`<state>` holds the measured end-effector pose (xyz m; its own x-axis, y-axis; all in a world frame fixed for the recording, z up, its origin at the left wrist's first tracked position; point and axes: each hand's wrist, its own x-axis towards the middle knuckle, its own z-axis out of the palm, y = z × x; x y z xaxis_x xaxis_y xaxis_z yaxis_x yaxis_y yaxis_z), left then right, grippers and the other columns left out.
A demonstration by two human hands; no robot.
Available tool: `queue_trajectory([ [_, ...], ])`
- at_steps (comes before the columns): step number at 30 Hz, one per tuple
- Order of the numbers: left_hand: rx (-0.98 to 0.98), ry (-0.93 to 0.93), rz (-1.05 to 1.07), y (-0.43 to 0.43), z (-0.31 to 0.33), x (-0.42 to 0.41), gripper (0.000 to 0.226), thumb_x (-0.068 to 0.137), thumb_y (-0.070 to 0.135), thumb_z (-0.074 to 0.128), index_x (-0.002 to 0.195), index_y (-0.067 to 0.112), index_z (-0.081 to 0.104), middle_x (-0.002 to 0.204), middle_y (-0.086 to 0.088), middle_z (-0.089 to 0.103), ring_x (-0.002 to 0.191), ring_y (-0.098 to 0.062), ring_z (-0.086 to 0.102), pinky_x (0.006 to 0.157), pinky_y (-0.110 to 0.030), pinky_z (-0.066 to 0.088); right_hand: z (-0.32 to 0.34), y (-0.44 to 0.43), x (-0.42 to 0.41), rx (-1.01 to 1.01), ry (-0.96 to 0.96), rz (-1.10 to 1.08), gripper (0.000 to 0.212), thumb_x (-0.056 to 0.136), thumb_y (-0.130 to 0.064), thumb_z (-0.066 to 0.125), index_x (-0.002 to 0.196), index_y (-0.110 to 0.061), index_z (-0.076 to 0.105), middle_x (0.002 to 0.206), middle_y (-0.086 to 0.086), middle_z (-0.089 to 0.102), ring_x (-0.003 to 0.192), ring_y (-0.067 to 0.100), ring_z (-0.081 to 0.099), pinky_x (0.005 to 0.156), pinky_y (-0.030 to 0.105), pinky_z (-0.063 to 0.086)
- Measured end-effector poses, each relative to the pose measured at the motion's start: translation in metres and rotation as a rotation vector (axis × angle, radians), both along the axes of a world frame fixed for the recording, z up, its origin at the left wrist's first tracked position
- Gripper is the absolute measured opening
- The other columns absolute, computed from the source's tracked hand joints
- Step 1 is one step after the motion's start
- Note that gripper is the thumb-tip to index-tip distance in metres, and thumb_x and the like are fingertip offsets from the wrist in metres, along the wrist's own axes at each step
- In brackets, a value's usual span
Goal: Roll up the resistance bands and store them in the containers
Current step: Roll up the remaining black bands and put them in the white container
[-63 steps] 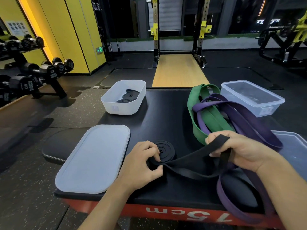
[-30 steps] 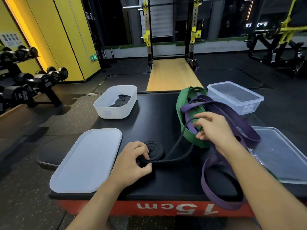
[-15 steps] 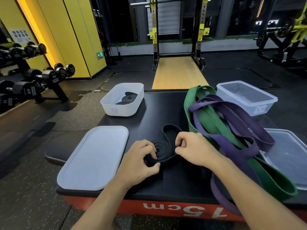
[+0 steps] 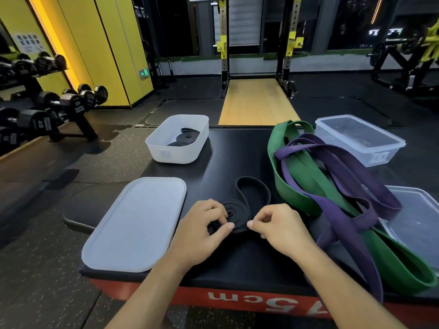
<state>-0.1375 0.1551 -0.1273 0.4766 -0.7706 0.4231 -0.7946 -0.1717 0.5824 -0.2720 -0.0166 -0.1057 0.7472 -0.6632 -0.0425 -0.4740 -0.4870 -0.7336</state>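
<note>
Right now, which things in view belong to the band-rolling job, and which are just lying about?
Job: black band pinched by left hand and right hand; green band; purple band; white tub; clear tub; white lid; clear lid.
Lying about: dumbbells; squat rack.

There is just one camera. It sits on the person's head and looks forward and down. It is close to the black surface (image 4: 237, 150). The left hand (image 4: 202, 231) and right hand (image 4: 280, 231) come in from 6 o'clock. The rack (image 4: 224, 43) stands far off at 12 o'clock.
</note>
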Motion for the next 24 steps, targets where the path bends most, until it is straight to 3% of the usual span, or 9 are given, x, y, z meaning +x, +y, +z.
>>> queue_trajectory([
  [6,-0.004,-0.021,0.000,-0.001,-0.002,0.004,0.021,0.089,0.032,0.075,0.076,0.037,0.059,0.103,0.023,0.063,0.109,-0.005,0.058,0.091,-0.023,0.044,-0.004,0.003,0.006,0.046,-0.061,-0.054,0.022,0.081,-0.031,0.086,0.065,-0.021,0.074,0.065,-0.008,0.072,0.068,0.011,0.072,0.075,0.036,0.059],
  [10,0.011,-0.019,0.006,0.000,-0.002,0.003,0.018,0.089,0.030,0.077,0.080,0.034,0.062,0.103,0.021,0.063,0.109,-0.007,0.058,0.091,-0.021,0.043,-0.005,0.006,0.006,-0.002,-0.073,-0.084,0.019,0.078,-0.031,0.088,0.068,-0.025,0.073,0.069,-0.008,0.071,0.075,0.007,0.067,0.074,0.029,0.053],
  [12,0.024,-0.022,0.009,-0.001,-0.002,0.003,0.015,0.089,0.032,0.077,0.084,0.035,0.062,0.104,0.021,0.062,0.110,-0.007,0.057,0.091,-0.023,0.044,-0.003,0.005,0.008,0.044,-0.103,-0.089,0.015,0.076,-0.027,0.090,0.079,-0.027,0.075,0.075,-0.009,0.073,0.077,0.004,0.068,0.077,0.026,0.055],
  [15,0.035,-0.035,0.014,0.000,-0.002,0.003,0.013,0.090,0.035,0.074,0.088,0.038,0.062,0.106,0.022,0.061,0.110,-0.007,0.056,0.090,-0.027,0.046,-0.001,0.004,0.011,0.130,-0.148,-0.068,0.031,0.074,-0.017,0.090,0.101,-0.024,0.076,0.088,-0.010,0.074,0.081,0.001,0.071,0.085,0.023,0.057],
  [20,0.035,-0.051,0.012,0.000,-0.002,0.002,0.010,0.090,0.038,0.070,0.088,0.038,0.060,0.105,0.023,0.060,0.108,-0.005,0.055,0.088,-0.031,0.048,-0.003,0.005,0.017,0.279,-0.206,-0.145,0.044,0.071,0.003,0.081,0.098,-0.028,0.066,0.102,-0.005,0.074,0.086,0.009,0.072,0.090,0.036,0.059],
  [24,0.030,-0.035,0.010,0.000,-0.001,0.003,0.012,0.089,0.036,0.073,0.087,0.037,0.061,0.104,0.022,0.061,0.107,-0.006,0.057,0.088,-0.032,0.048,0.002,0.002,0.024,0.276,-0.130,-0.108,0.056,0.079,-0.005,0.078,0.129,-0.025,0.064,0.120,-0.004,0.073,0.105,0.013,0.069,0.092,0.030,0.054],
])
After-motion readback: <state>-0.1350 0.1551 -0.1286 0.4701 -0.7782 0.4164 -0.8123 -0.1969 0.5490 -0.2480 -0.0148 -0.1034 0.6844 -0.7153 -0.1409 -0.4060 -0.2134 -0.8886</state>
